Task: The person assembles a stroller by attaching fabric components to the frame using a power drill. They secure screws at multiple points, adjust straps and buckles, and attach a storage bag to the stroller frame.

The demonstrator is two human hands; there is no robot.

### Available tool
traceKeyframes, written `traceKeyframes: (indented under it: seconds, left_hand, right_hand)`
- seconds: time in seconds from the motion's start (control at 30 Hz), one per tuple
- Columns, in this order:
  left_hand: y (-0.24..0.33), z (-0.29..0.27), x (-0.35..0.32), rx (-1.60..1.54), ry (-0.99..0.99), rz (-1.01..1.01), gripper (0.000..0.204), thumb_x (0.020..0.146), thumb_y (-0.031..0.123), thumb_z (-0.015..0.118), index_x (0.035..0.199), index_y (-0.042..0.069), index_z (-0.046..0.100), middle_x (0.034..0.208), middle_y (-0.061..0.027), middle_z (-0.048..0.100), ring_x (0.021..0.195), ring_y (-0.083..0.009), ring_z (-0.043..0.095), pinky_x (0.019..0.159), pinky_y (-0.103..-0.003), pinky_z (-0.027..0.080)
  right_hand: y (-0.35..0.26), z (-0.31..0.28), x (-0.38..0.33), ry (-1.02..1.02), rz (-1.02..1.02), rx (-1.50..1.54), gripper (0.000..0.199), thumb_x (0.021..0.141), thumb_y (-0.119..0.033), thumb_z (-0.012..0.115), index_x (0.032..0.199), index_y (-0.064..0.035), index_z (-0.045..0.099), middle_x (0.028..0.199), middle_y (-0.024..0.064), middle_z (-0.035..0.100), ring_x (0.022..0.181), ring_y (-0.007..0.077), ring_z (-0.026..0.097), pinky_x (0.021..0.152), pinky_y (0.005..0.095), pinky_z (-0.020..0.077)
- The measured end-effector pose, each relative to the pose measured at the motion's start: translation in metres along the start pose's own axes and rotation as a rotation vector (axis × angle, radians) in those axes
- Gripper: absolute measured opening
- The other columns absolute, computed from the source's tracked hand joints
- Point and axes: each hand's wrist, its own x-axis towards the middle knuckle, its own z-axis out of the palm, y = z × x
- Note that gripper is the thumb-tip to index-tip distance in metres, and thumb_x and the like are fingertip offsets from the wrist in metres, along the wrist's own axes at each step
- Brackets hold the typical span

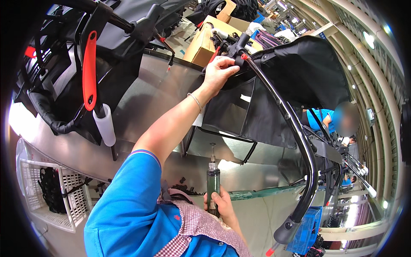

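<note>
A black stroller with fabric panels and a curved metal tube stands on the metal worktable. My left hand reaches up to it, thumb and fingers pinched on the edge of its black fabric beside a black plastic joint. What lies between the fingertips is partly hidden. Lower down, close to my body, my right hand is wrapped round a dark green power screwdriver. Its thin bit points up, apart from the stroller.
Another black stroller with a red bar stands at the left. A white plastic basket holds black parts below it. Cardboard boxes are at the back. A person in blue works at the right, and a blue crate is at lower right.
</note>
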Motion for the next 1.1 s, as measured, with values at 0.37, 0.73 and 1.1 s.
traceKeyframes:
  seconds: [0.37,0.73,1.1]
  left_hand:
    - [0.007,0.014,-0.015,0.307,-0.039,0.437,0.016,0.076,-0.004,0.072,0.09,0.003,0.068,0.094,-0.0077,0.066,0.083,-0.021,0.065,0.075,-0.028,0.053]
    - [0.003,0.025,-0.007,0.357,0.086,0.501,0.025,0.068,0.0,0.078,0.085,0.002,0.06,0.084,-0.0094,0.06,0.075,-0.0248,0.063,0.068,-0.032,0.054]
    - [0.018,0.014,-0.001,0.546,0.143,0.448,0.012,0.071,0.002,0.075,0.081,0.003,0.068,0.081,-0.0088,0.066,0.073,-0.0227,0.066,0.067,-0.031,0.053]
  right_hand:
    - [0.016,-0.018,0.002,0.027,0.011,-0.026,0.039,0.094,-0.03,0.061,0.118,-0.0021,0.046,0.085,0.0101,0.064,0.063,0.0193,0.063,0.056,0.0309,0.052]
    - [0.001,-0.016,0.014,0.027,-0.044,-0.058,0.05,0.092,-0.039,0.063,0.118,-0.0003,0.044,0.082,0.0107,0.062,0.059,0.0193,0.062,0.052,0.0301,0.0509]
    - [-0.025,-0.008,0.024,-0.032,-0.069,-0.046,0.044,0.093,-0.036,0.065,0.114,-0.002,0.048,0.083,0.0079,0.062,0.062,0.0162,0.061,0.056,0.0289,0.05]
